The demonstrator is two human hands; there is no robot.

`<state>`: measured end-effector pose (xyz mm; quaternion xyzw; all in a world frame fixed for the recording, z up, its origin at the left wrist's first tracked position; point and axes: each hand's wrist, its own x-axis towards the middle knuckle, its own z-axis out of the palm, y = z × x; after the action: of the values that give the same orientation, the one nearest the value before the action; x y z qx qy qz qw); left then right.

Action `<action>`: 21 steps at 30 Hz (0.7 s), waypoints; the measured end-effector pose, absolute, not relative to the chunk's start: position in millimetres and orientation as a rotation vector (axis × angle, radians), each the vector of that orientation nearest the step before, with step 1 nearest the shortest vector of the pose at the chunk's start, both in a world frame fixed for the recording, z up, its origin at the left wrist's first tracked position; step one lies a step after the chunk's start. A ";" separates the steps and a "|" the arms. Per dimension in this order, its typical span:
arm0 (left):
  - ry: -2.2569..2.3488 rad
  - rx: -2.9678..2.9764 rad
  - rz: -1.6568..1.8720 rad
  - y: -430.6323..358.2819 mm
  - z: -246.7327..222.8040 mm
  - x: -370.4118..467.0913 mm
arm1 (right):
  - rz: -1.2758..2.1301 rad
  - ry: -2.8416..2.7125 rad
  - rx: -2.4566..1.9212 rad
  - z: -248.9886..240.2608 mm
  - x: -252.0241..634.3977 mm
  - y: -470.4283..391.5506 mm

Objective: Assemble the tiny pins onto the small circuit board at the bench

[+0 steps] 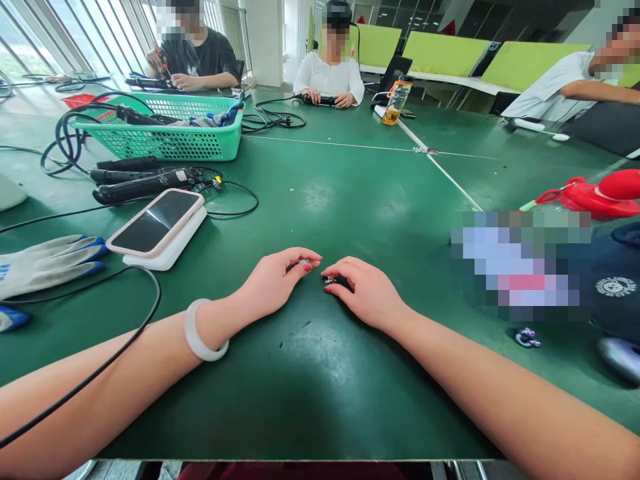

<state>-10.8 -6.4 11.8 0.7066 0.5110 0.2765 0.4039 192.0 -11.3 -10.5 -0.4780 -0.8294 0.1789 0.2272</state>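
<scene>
My left hand (274,280) rests low over the green table (310,373), thumb and fingers closed round a small, light, shiny piece (303,262) that I cannot make out clearly. Just right of it, my right hand (367,290) has its thumb and forefinger curled about a tiny metallic piece (330,281) with a sparkle, close to the tabletop. A narrow gap separates the fingertips of the two hands. On my left wrist sits a white bangle (200,331). A small shiny ring-like item (527,338) lies to the right, beyond my right forearm.
A phone (156,223) on a white box, a glove (50,265), black tools (145,183) and a green basket (170,143) stand left. A black cable crosses my left forearm. At right are a red object (600,195) and a dark bag (617,267). Several people sit beyond.
</scene>
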 end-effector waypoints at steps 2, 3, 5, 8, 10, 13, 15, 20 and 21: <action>1.317 1.780 0.682 -7.0 11.9 -11.2 | 0.503 -2.290 -1.309 -9.3 191.9 -11.9; 1.328 1.775 0.676 -7.3 12.1 -11.3 | 0.502 -2.294 -1.311 -8.8 191.9 -12.2; 1.346 1.764 0.675 -7.4 12.1 -11.9 | 0.499 -2.296 -1.309 -8.6 192.2 -12.8; 1.356 1.745 0.690 -5.9 10.9 -13.4 | 0.510 -2.282 -1.276 -9.8 193.1 -13.2; 1.341 1.724 0.697 -4.8 9.5 -14.2 | 0.510 -2.265 -1.263 -11.1 193.7 -13.1; 1.296 1.717 0.707 -3.7 7.7 -14.8 | 0.489 -2.266 -1.264 -12.2 194.1 -13.0; 1.272 1.725 0.715 -3.2 6.9 -14.7 | 0.480 -2.289 -1.260 -12.4 193.8 -12.9; 1.259 1.700 0.712 -2.0 5.1 -14.4 | 0.476 -2.322 -1.266 -12.9 192.5 -12.2; 1.257 1.692 0.716 -2.0 4.7 -14.3 | 0.475 -2.322 -1.265 -13.0 192.4 -12.0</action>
<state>-14.3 -2.0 4.7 0.6818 0.5066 0.2884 0.4419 192.4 -12.0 -13.0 -0.4587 -0.8421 0.1722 0.2256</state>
